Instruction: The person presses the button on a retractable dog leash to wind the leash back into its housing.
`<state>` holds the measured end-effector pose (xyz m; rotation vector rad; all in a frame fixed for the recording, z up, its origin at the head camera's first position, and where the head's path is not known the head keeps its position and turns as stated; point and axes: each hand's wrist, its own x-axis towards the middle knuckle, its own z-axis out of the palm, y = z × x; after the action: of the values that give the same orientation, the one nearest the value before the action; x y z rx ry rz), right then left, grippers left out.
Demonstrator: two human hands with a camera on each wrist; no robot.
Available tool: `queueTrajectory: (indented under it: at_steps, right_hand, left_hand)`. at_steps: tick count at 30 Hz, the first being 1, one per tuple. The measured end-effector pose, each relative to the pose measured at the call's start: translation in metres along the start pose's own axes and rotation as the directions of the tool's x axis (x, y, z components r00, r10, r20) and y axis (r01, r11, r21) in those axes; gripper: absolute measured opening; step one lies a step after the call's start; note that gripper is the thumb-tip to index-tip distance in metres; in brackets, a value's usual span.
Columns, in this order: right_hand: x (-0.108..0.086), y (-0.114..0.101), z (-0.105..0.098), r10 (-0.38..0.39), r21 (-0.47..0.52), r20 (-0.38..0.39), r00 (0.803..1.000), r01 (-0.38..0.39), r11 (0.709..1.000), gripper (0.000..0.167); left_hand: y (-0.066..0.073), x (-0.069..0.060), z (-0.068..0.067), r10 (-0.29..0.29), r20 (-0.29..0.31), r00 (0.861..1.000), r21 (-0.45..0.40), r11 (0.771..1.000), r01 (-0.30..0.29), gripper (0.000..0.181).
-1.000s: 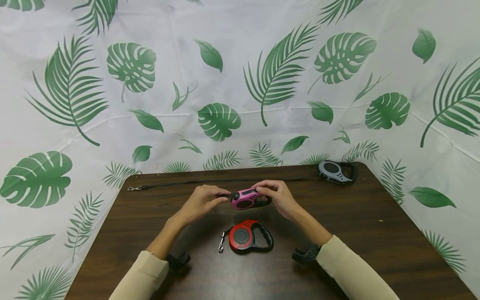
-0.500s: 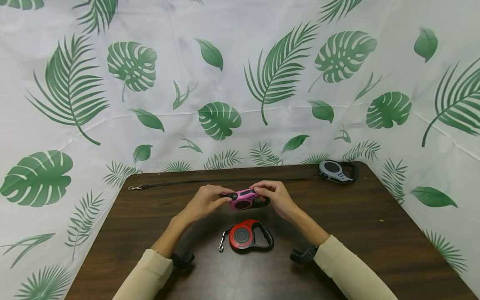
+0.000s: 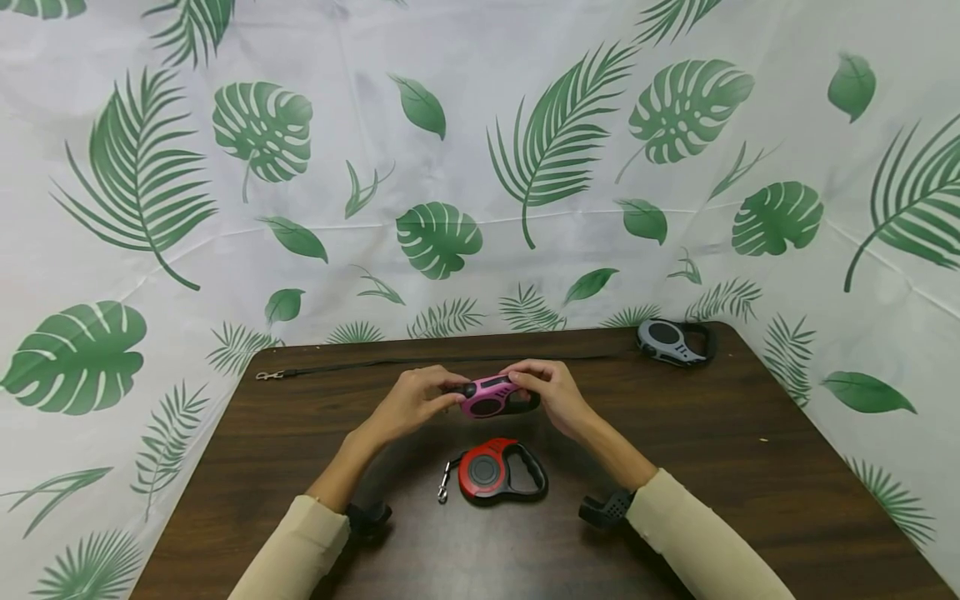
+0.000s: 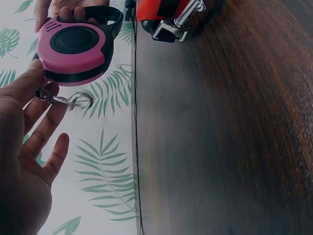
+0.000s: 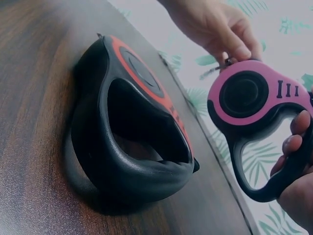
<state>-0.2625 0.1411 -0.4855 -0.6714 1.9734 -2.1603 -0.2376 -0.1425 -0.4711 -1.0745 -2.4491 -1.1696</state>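
Observation:
A pink and black retractable dog leash (image 3: pixel 486 407) is held up above the table between both hands. My right hand (image 3: pixel 553 395) holds its black handle, with fingers curled through the loop in the right wrist view. My left hand (image 3: pixel 417 398) pinches the leash's front end, where the cord comes out, between thumb and forefinger. The metal clip (image 4: pixel 73 100) hangs beside those fingers in the left wrist view, and the other left fingers are spread. Just below the hands lies a red and black retractable leash (image 3: pixel 483 472), its metal clip (image 3: pixel 442 492) at its left.
On the dark wooden table (image 3: pixel 750 500), a grey retractable leash (image 3: pixel 667 343) lies at the back right. Its black cord (image 3: pixel 450 361) stretches along the back edge to a clip (image 3: pixel 268 376) at the left. A leaf-print cloth (image 3: pixel 480 167) hangs behind.
The left hand has shifted slightly right, nearer the pink leash's front end. The right hand and pink leash have hardly moved; the red and grey leashes lie still.

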Motion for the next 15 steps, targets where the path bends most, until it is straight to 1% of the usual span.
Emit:
queueTrajectory:
  at_steps: [3,9,11,15]
  right_hand:
    - [-0.0001,-0.0006,0.0003,0.013,0.004,-0.014,1.000,-0.013,1.000,0.030]
    - [-0.0006,-0.0014,0.0006,0.023,0.005,-0.038,0.999,-0.023,1.000,0.032]
    - [-0.0001,-0.0017,0.0013,0.023,0.009,-0.045,0.999,-0.023,1.000,0.031]
    - [0.0011,-0.0012,0.0032,0.028,0.017,-0.049,0.998,-0.027,0.999,0.025]
  left_hand:
    - [-0.0011,-0.0007,0.0007,-0.018,-0.003,1.000,-0.006,1.000,0.018,0.027]
    - [-0.0015,-0.0007,0.0029,-0.018,-0.006,1.000,-0.032,0.999,0.017,0.029]
    - [-0.0008,-0.0003,0.0032,-0.023,0.001,1.000,-0.041,0.999,0.023,0.031]
    - [0.0009,0.0003,0.0038,-0.042,0.018,0.999,-0.026,0.999,0.042,0.037]
